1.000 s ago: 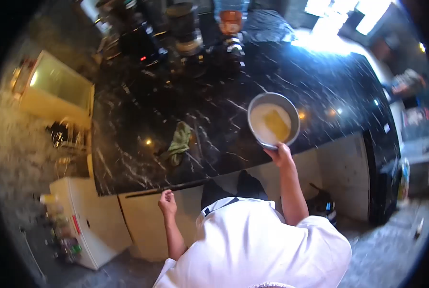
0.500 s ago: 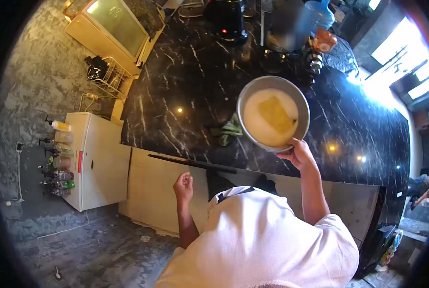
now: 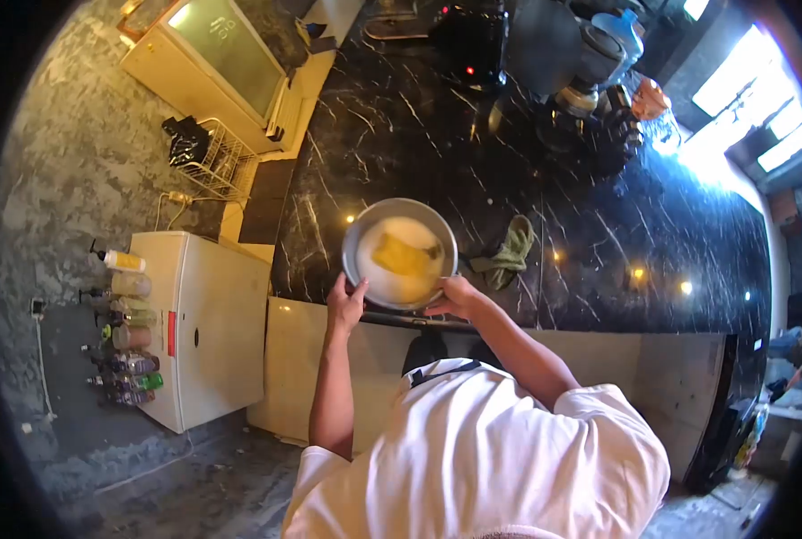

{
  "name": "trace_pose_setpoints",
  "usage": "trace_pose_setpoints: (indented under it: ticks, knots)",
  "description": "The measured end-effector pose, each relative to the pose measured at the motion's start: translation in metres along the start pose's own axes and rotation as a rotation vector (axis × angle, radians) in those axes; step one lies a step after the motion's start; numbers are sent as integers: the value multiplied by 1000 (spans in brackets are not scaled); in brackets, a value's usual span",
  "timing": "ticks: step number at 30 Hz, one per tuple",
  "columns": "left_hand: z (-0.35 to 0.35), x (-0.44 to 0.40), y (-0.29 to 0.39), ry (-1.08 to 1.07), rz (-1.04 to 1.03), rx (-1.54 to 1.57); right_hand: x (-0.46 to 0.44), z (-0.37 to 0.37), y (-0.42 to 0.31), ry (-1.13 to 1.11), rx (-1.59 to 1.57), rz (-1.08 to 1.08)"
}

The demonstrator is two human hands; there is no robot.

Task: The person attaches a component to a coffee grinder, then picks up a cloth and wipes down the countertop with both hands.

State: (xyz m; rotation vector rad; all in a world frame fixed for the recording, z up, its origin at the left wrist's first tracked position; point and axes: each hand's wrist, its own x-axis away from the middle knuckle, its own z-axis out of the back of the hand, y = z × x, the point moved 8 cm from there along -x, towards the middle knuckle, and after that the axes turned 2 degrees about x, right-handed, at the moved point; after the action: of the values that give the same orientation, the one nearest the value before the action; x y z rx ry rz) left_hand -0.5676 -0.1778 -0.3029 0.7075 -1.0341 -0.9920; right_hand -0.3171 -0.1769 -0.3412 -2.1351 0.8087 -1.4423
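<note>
A round metal bowl (image 3: 354, 235) is between my two hands near the counter's front edge. Inside it are a white granular or powdery mass (image 3: 401, 227) and a yellow block (image 3: 403, 258), perhaps butter; I cannot tell for sure. My left hand (image 3: 346, 304) grips the rim at the lower left, thumb on top. On the lower right of the rim, my right hand (image 3: 456, 297) is closed round it. Whether the bowl's base touches the counter is hidden. To the right of it lies a crumpled green cloth (image 3: 511, 253) on the counter.
The black marbled counter (image 3: 347, 135) spans the front. At the back stand a dark appliance (image 3: 468, 45) with a red light, a blue jug (image 3: 618, 36) and an orange-brown packet (image 3: 650, 99). Left is a white fridge (image 3: 226, 332) with several bottles (image 3: 124, 286) beyond it.
The bowl has moved left and nearer to me, past the green cloth. My left hand came up from beside my body and took hold of the rim; my right hand kept its grip.
</note>
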Motion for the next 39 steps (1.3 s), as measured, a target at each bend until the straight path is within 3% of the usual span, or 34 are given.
trace_pose_setpoints:
  ticks: [1,4,6,7,9,11,12,14,16,17,19,20,21,23,24,25,28,29,31,32,34,36,39]
  knots:
    - [6,-10,-10,53,-83,-140,-9,-6,12,-10,-6,-26]
    - [24,-39,-60,135,-73,-89,-30,-11,48,-17,-51,-103]
    - [35,-60,-96,315,-410,-175,-32,-17,42,-25,-27,-113]
    - [30,-56,-82,282,-412,-182,-27,-10,34,-3,-52,-116]
    - [37,-42,-56,310,-92,149,-21,1,11,-26,170,-55]
    - [45,-46,-50,332,-73,125,-50,84,16,398,517,267]
    - [52,-63,-73,318,-76,119,-9,100,-12,692,477,255]
    - [80,-86,-99,600,-321,-321,13,167,-9,1207,474,415]
    - [97,-51,-8,818,-406,-552,39,210,-3,1364,381,223]
    - [94,-42,30,802,-414,-552,42,231,2,1378,373,214]
    - [77,-15,103,560,-728,-114,43,259,14,1384,467,185]
    - [51,-11,129,330,-746,1,41,267,15,1386,467,183]
    - [17,7,170,221,-972,-70,28,271,23,1269,501,88]
    - [-59,12,198,-208,-941,-41,6,272,37,1021,570,-93]
    - [-99,12,205,-345,-776,-149,-3,269,42,893,603,-175]
    - [-144,3,198,-452,-737,-92,-2,265,41,882,613,-171]
    - [-268,-50,155,-447,-788,-293,18,225,20,749,460,269]
    - [-307,-75,130,-420,-664,-407,30,217,10,701,406,410]
    - [-372,-110,74,-399,-459,-449,58,213,3,639,385,475]
    - [-372,-102,87,-390,-458,-444,73,209,-6,581,354,542]
    - [-394,-55,57,-948,207,-77,103,207,-26,462,293,667]
    - [-394,-29,56,-1039,279,251,135,217,-47,438,312,683]
    - [-357,-8,65,-951,212,452,179,242,-71,375,339,719]
